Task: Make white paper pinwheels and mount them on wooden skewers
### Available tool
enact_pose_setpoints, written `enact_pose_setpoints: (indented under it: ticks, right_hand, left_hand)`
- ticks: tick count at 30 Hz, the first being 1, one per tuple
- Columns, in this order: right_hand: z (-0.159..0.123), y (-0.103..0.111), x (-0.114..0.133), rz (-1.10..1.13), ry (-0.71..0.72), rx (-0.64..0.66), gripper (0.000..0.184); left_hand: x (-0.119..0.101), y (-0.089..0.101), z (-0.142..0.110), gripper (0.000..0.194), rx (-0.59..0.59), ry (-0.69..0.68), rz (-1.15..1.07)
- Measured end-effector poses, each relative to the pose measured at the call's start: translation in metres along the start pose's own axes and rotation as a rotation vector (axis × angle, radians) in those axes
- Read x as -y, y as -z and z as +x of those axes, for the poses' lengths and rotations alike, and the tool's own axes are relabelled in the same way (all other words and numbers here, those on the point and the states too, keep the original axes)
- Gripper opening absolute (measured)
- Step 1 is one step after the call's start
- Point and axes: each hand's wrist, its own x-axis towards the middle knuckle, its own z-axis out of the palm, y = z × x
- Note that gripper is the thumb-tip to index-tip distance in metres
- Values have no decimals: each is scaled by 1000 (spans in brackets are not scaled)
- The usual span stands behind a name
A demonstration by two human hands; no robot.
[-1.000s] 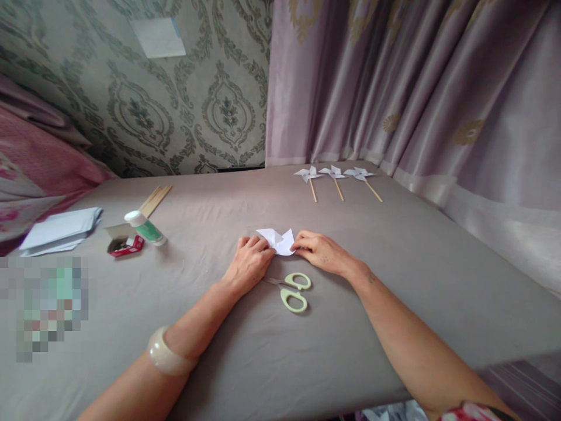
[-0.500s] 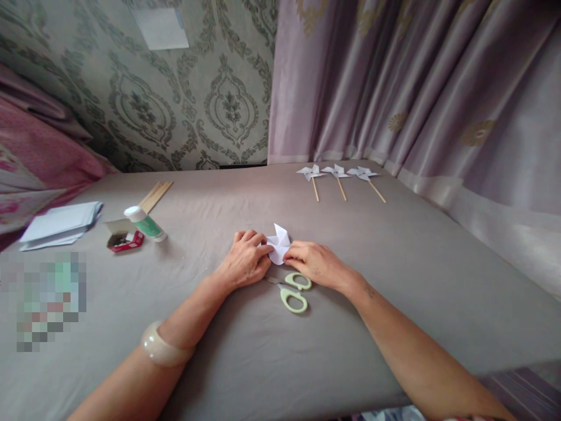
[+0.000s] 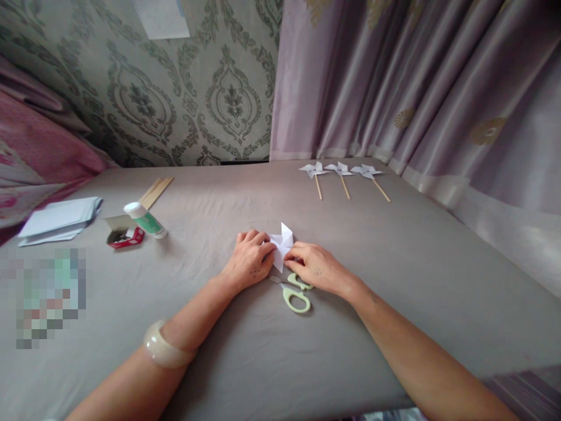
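Note:
Between my hands is a white paper pinwheel [image 3: 280, 241], one pointed blade sticking up at its far side and another pointing toward me. The fingers of my left hand [image 3: 249, 260] are closed on its left side. My right hand [image 3: 322, 266] pinches its right edge. Just below the paper lie scissors with light green handles [image 3: 297, 300]; my right hand covers part of the upper loop, and the blades point left under my left hand.
Three finished pinwheels on sticks [image 3: 340, 171] lie at the far right by the curtain [image 3: 333, 76]. To the left are a glue stick [image 3: 146, 221], a small red box [image 3: 125, 238], several wooden sticks [image 3: 156, 192] and a stack of white paper [image 3: 59, 219].
The near blade of the pinwheel was curved round and now shows as a pointed flap. My right hand has shifted slightly and covers more of the scissors' upper loop.

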Motion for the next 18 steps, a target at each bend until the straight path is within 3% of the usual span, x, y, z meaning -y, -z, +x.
enact_pose_setpoints:
  ticks: [8, 18]
  right_hand:
    - [4, -7, -2, 56, -139, -85, 15]
    - [7, -17, -9, 76, -142, -196, 15]
  left_hand:
    - [-5, 2, 1, 22, 10, 11, -17]
    - [-7, 2, 1, 21, 49, -2, 0]
